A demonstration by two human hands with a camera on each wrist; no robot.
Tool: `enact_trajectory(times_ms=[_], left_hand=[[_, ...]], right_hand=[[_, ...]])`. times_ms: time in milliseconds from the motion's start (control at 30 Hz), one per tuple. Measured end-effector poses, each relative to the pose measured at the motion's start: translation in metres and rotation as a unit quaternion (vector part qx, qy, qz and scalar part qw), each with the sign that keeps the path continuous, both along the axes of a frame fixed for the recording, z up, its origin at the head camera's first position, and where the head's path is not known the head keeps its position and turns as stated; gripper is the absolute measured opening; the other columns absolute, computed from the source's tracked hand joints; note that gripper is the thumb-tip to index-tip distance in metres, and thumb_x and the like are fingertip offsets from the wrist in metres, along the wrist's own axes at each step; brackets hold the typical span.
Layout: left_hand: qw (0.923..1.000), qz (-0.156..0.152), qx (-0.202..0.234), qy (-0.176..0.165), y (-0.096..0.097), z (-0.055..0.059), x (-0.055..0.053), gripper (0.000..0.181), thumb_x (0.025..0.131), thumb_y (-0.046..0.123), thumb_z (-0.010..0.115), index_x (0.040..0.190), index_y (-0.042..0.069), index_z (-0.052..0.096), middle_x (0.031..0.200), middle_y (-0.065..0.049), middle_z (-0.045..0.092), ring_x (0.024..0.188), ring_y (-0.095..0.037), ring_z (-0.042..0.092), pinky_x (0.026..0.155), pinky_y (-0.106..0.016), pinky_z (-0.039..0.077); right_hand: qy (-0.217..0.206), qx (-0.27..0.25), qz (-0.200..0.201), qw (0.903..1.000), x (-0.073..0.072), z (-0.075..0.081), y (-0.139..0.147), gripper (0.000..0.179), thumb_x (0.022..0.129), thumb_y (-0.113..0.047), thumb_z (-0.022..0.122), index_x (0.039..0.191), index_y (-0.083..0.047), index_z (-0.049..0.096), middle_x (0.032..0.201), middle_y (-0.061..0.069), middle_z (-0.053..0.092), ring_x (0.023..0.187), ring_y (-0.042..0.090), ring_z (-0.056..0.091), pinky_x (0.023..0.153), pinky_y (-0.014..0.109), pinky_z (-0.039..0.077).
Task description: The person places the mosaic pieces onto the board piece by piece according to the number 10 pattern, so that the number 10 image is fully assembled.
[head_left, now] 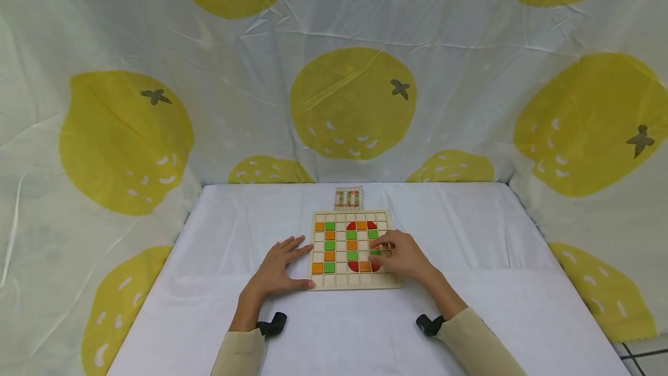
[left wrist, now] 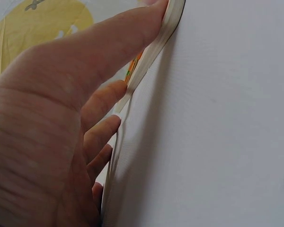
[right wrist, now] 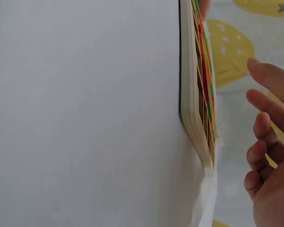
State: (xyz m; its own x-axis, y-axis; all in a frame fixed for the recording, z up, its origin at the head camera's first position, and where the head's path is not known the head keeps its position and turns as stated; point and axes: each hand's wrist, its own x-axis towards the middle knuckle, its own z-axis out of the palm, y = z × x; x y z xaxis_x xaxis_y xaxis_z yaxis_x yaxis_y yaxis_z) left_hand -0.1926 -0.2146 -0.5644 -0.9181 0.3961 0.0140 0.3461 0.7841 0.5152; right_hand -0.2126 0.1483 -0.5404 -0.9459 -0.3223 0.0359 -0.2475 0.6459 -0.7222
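Note:
A wooden grid board [head_left: 357, 287] lies on the white cloth. On its left part, orange tiles [head_left: 320, 226] and green tiles [head_left: 329, 245] form a figure like a 1. To the right, a 0-like ring of the same tiles has red rounded corner pieces [head_left: 352, 266]. My left hand [head_left: 279, 268] rests at the board's left side, fingers spread, with the thumb [left wrist: 132, 28] and index fingertip at the rim. Over the ring's right side hovers my right hand [head_left: 409, 257], covering part of it. Its thumb and loosely bent fingers [right wrist: 270, 106] stand apart, holding nothing.
Just behind the board lies a small pattern card [head_left: 348, 198] showing a similar figure. A lemon-print cloth [head_left: 352, 103] hangs behind and at both sides. Black wrist devices [head_left: 272, 325] sit on both wrists, below beige sleeves [head_left: 240, 353].

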Motion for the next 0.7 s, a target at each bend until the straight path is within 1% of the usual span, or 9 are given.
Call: enact_trajectory(times_ms=[133, 300, 400, 533, 700], left_hand=[[1.0000, -0.001, 0.004, 0.008, 0.000, -0.001, 0.000, 0.090, 0.073, 0.067, 0.080, 0.151, 0.030, 0.054, 0.166, -0.003, 0.040, 0.157, -0.034, 0.028, 0.127, -0.062, 0.018], [1.0000, -0.001, 0.001, 0.003, -0.001, -0.003, 0.001, 0.092, 0.072, 0.068, 0.080, 0.152, 0.030, 0.054, 0.166, -0.003, 0.039, 0.157, -0.034, 0.027, 0.127, -0.063, 0.017], [1.0000, 0.002, -0.001, -0.005, -0.001, -0.004, 0.001, 0.093, 0.072, 0.070, 0.079, 0.153, 0.032, 0.052, 0.167, -0.001, 0.037, 0.158, -0.032, 0.025, 0.128, -0.061, 0.016], [0.9999, 0.006, -0.002, -0.008, -0.001, -0.004, 0.000, 0.093, 0.072, 0.071, 0.078, 0.153, 0.034, 0.051, 0.168, 0.002, 0.036, 0.159, -0.030, 0.023, 0.129, -0.060, 0.015], [1.0000, 0.003, -0.003, -0.005, -0.001, -0.004, 0.000, 0.094, 0.072, 0.072, 0.078, 0.153, 0.034, 0.051, 0.168, 0.001, 0.036, 0.159, -0.030, 0.023, 0.129, -0.060, 0.015]], right_hand=[[0.010, -0.003, -0.010, 0.9999, 0.008, 0.006, 0.024, 0.029, 0.083, -0.039, 0.086, 0.106, -0.023, 0.080, 0.081, -0.004, 0.060, 0.087, 0.018, 0.052, 0.072, 0.030, 0.043], [0.029, 0.023, -0.011, 0.9993, 0.017, 0.009, 0.050, 0.037, 0.082, -0.045, 0.086, 0.109, -0.022, 0.080, 0.082, -0.003, 0.060, 0.087, 0.019, 0.053, 0.071, 0.028, 0.043], [0.026, 0.033, -0.014, 0.9990, 0.021, 0.010, 0.063, 0.041, 0.081, -0.048, 0.086, 0.111, -0.021, 0.079, 0.083, -0.001, 0.061, 0.088, 0.018, 0.052, 0.072, 0.028, 0.043], [0.033, 0.051, -0.014, 0.9981, 0.027, 0.007, 0.080, 0.045, 0.079, -0.050, 0.087, 0.112, -0.021, 0.079, 0.084, -0.003, 0.059, 0.087, 0.017, 0.051, 0.071, 0.027, 0.043], [0.051, 0.066, -0.019, 0.9963, 0.034, 0.000, 0.098, 0.046, 0.075, -0.049, 0.090, 0.112, -0.022, 0.079, 0.082, -0.005, 0.058, 0.085, 0.014, 0.050, 0.071, 0.025, 0.042]])
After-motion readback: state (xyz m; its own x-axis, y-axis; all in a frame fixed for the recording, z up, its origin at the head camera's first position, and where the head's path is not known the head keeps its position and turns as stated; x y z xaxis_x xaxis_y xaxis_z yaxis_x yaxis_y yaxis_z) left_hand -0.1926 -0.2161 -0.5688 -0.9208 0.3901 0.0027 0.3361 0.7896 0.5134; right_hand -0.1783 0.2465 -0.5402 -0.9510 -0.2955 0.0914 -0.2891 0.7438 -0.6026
